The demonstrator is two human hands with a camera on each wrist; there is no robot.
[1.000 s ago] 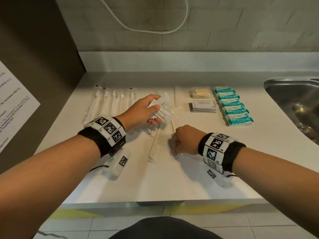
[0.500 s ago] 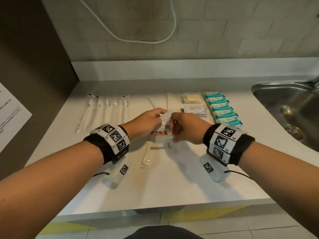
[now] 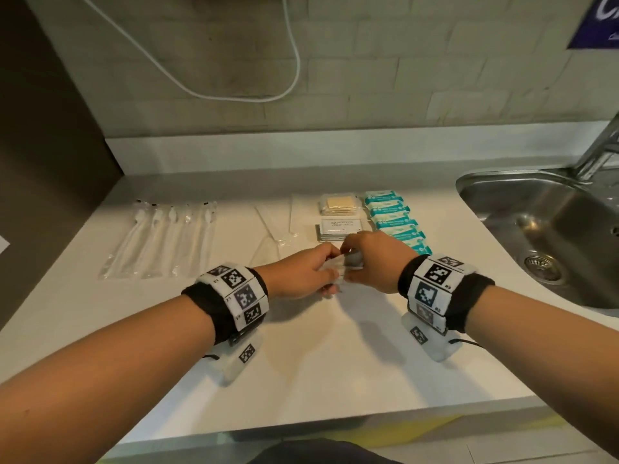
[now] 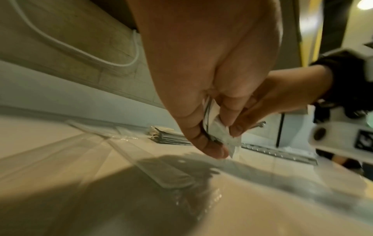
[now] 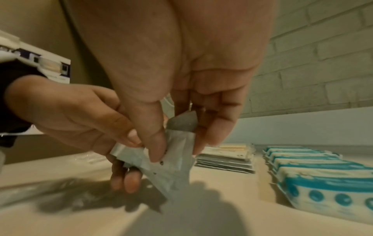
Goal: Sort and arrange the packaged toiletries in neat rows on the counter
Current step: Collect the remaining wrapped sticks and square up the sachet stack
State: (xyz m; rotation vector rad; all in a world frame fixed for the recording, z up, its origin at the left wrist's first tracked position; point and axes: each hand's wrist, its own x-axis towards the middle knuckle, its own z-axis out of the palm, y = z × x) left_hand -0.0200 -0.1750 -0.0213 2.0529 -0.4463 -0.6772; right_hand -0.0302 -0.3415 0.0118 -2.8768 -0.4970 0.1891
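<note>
Matte white, slightly crinkled film: that is the small sachets (image 5: pixel 173 159) I have between both hands, flat rectangular packets with faint dark print, held above the smooth pale worktop (image 3: pixel 335 363). My left hand (image 3: pixel 298 274) pinches them at one end, thumb over curled fingers; my right hand (image 3: pixel 375 262) pinches the other end, thumb pad pressed on the film, fingers curled behind. From the right wrist view the packets fan downward, corners pointing at the worktop, long axis steeply tilted; how many there are I cannot tell.

Behind the hands, on the worktop:
- stack of white sachets (image 3: pixel 341 227), flat, square-edged, printed face up, long side running left to right.
- clear wrapped pack with a pale yellow block (image 3: pixel 340 204) just behind that stack.
- row of teal-and-white soap packets (image 3: pixel 390 216), glossy, pillow-shaped, each lying crosswise, the row running away from me toward the wall.
- toothbrushes in clear sleeves (image 3: pixel 164 242), well to the left, side by side, long axes running front to back, heads at the far end.
- clear flat sleeves (image 3: pixel 278 219) between the toothbrushes and the stack, glossy, contents hard to make out.

Brushed steel sink (image 3: pixel 549 229) at the right edge. Grey brick wall tiles behind, a white cable (image 3: pixel 234 97) looping across them.
</note>
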